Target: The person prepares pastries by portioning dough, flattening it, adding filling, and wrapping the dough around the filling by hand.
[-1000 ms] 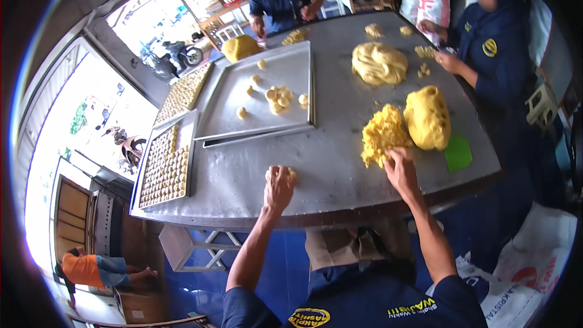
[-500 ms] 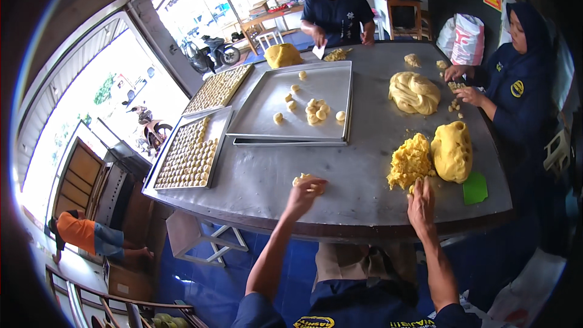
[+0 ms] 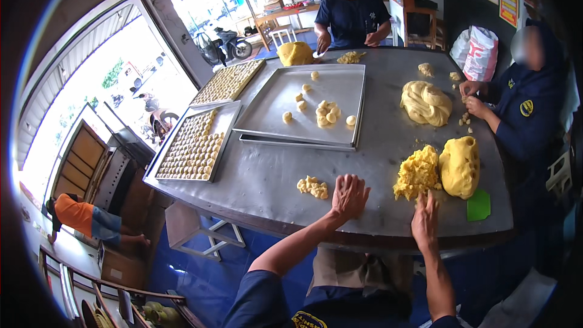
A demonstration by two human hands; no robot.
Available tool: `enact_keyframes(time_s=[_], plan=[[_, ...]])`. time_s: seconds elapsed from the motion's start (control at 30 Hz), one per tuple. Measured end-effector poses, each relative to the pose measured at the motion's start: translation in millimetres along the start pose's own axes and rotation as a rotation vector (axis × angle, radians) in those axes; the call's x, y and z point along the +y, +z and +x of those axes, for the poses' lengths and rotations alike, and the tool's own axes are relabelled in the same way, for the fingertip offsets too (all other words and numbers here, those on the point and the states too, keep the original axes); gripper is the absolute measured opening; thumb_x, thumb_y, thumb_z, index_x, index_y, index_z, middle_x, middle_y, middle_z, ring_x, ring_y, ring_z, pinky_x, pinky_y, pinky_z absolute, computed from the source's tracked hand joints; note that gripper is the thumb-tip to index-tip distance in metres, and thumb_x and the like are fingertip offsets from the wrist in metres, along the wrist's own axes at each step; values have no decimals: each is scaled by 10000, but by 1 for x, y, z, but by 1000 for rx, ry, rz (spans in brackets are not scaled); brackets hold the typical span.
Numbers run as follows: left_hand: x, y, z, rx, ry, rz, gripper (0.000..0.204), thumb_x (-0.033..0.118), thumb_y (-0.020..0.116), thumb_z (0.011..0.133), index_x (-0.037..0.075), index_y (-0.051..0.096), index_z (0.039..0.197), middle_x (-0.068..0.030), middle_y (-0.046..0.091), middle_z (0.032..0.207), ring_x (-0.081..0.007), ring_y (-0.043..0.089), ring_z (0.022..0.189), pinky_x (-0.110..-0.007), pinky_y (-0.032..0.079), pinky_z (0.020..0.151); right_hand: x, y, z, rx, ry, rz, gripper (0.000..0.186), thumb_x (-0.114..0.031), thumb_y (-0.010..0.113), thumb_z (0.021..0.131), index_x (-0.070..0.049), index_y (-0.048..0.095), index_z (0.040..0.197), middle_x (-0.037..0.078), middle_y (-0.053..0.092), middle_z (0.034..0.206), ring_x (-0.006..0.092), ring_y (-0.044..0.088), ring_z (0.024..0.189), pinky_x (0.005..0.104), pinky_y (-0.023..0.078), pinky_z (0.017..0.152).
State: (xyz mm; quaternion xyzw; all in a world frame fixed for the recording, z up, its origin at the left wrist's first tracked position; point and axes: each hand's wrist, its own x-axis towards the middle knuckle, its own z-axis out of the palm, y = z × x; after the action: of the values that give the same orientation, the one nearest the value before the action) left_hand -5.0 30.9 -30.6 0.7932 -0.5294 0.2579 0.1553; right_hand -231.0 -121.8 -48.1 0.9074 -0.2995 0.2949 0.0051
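Observation:
My left hand (image 3: pixel 351 197) is palm down on the metal tabletop, fingers forward and apart; whatever lies under the palm is hidden. Just left of it sits a small cluster of pale dough pieces (image 3: pixel 312 187). At the near edge of a crumbly yellow mass (image 3: pixel 416 173), my right hand (image 3: pixel 425 222) has its fingers drawn together on a bit of it. A smooth yellow dough lump (image 3: pixel 460 167) rests against the crumbly mass on the right. In front of that lump lies a green scraper (image 3: pixel 478 205).
A large tray (image 3: pixel 267 123) with several dough balls is stacked on another mid-table. Two filled trays (image 3: pixel 193 146) (image 3: pixel 228 83) line the left. Pale twisted dough (image 3: pixel 426 103) lies toward the right. Co-workers stand at the far side (image 3: pixel 355 18) and right side (image 3: pixel 528 97). A stool (image 3: pixel 185 225) stands below the left edge.
My left hand has moved right, away from the pale dough pieces, which now show uncovered. My right hand stays by the crumbly yellow mass. The whole view has shifted slightly.

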Motion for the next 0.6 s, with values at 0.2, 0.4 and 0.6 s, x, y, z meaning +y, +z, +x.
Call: enact_keyframes(time_s=[0.2,0.4,0.6], plan=[[10,16,8,-122,8,-165,301,289,656,898,35,607,1050,-172,553,1061,-336,517,1080,-545,371,963,15,-16,7,-166,124,275,377,15,676,886,26,673,1263,187,656,1231,378,603,1122,468,476,987],[7,18,12,13,197,-243,339,302,660,873,30,598,1065,-176,535,1038,-334,513,1053,-528,355,961,17,-9,25,-98,-55,206,270,39,698,822,28,750,1086,159,653,925,363,616,937,460,485,887],[5,11,4,43,185,-233,153,198,642,884,77,615,973,-89,560,981,-259,542,1009,-507,358,980,39,-21,31,-248,-94,132,311,75,626,821,27,744,1105,185,574,976,370,578,990,444,485,879]])
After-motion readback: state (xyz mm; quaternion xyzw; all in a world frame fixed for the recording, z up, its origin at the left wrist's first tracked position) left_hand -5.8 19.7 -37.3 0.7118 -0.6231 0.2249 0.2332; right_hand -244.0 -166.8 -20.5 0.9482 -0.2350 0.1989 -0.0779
